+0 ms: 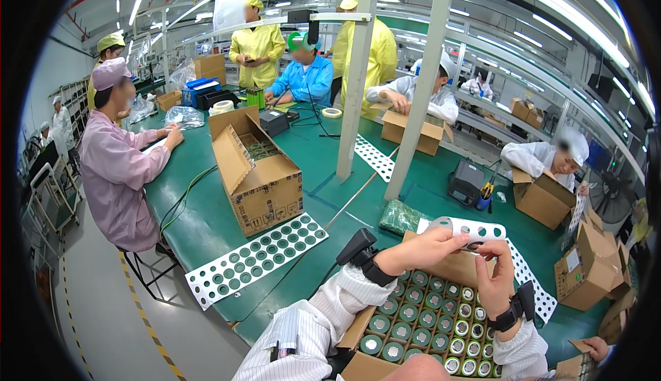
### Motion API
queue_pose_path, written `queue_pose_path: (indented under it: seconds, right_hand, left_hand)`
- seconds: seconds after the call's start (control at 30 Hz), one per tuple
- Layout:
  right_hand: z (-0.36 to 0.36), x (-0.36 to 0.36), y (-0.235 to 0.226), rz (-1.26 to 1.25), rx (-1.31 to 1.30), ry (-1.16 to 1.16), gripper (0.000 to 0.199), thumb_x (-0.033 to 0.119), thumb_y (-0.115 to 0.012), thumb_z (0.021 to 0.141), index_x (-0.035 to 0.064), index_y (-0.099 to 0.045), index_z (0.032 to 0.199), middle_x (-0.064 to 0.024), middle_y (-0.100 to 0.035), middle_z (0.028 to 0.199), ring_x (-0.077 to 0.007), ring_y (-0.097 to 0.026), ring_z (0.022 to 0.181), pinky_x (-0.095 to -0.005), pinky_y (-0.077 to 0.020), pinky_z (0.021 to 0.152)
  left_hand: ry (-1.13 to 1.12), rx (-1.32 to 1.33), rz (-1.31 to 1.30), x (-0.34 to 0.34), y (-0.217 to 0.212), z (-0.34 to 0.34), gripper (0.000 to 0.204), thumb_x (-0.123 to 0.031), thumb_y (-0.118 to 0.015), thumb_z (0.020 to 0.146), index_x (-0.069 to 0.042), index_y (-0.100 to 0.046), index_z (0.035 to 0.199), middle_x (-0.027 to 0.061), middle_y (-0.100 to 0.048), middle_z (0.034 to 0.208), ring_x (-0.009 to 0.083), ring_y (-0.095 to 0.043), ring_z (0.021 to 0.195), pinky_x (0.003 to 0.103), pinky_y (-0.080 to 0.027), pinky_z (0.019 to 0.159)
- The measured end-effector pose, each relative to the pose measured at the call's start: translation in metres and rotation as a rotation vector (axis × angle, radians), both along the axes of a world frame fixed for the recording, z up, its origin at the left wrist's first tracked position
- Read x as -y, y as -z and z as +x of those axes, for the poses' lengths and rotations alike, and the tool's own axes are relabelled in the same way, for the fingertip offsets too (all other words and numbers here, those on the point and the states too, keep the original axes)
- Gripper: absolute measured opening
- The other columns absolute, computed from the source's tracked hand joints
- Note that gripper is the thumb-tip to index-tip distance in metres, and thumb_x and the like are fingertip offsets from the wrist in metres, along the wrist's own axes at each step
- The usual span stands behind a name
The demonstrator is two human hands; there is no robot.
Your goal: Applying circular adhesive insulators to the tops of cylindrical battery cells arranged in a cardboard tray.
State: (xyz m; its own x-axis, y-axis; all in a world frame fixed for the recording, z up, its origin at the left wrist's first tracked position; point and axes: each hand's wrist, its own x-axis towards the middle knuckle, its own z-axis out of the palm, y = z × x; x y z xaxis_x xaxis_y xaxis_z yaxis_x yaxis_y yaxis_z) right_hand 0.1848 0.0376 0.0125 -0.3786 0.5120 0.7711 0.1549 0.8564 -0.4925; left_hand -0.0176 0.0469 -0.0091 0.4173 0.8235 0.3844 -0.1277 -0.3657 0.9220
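My left hand (435,249) grips a curled white sheet (489,226) with round holes between thumb and fingers. Close beside it, my right hand (493,274) has thumb and index finger drawn together at the sheet's lower edge, by a small dark round piece that I cannot make out clearly. Below both hands is a cardboard box (357,326) with dividers, filled with upright cylindrical battery cells (406,312). The cells at left have dark green tops; those at right show pale rings with bright metal centres. My forearms hide part of the box.
On the green table (330,271) lie a sheet of dark green rings (258,257) and another perforated sheet (527,277). An open carton (268,198) stands to the left, a green plastic-wrapped bundle (405,217) ahead. Metal posts (413,91) rise mid-table. Several co-workers sit or stand around.
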Motion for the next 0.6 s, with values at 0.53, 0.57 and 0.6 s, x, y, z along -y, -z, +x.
queue_pose_path:
  seconds: [0.53, 0.57, 0.6]
  right_hand:
    - [0.001, -0.001, 0.001, -0.009, -0.016, -0.003, 0.022, -0.006, -0.06, 0.08, 0.0038, -0.057, 0.099, -0.0059, -0.058, 0.096, -0.0147, -0.051, 0.085, -0.0255, -0.0389, 0.074]
    - [0.001, -0.001, 0.0, -0.012, -0.017, -0.002, 0.022, -0.006, -0.06, 0.08, 0.0038, -0.057, 0.099, -0.0059, -0.058, 0.096, -0.0147, -0.051, 0.085, -0.0255, -0.0389, 0.074]
    - [0.001, 0.0, -0.001, -0.013, -0.007, -0.01, 0.021, -0.007, -0.059, 0.082, 0.0037, -0.055, 0.1, -0.0056, -0.057, 0.096, -0.014, -0.051, 0.085, -0.0253, -0.0387, 0.076]
  left_hand:
    - [-0.025, -0.084, -0.028, 0.004, -0.007, -0.001, 0.043, -0.031, -0.045, 0.103, 0.005, -0.057, 0.122, 0.0023, -0.061, 0.111, 0.0092, -0.054, 0.101, 0.026, -0.045, 0.09]
    - [-0.024, -0.085, -0.03, 0.004, -0.006, -0.001, 0.043, -0.031, -0.045, 0.103, 0.005, -0.057, 0.122, 0.0023, -0.061, 0.111, 0.0092, -0.054, 0.101, 0.026, -0.045, 0.09]
    - [-0.02, -0.076, -0.022, 0.003, -0.005, -0.001, 0.043, -0.032, -0.045, 0.103, 0.005, -0.057, 0.123, 0.0024, -0.061, 0.111, 0.0092, -0.054, 0.102, 0.026, -0.045, 0.09]
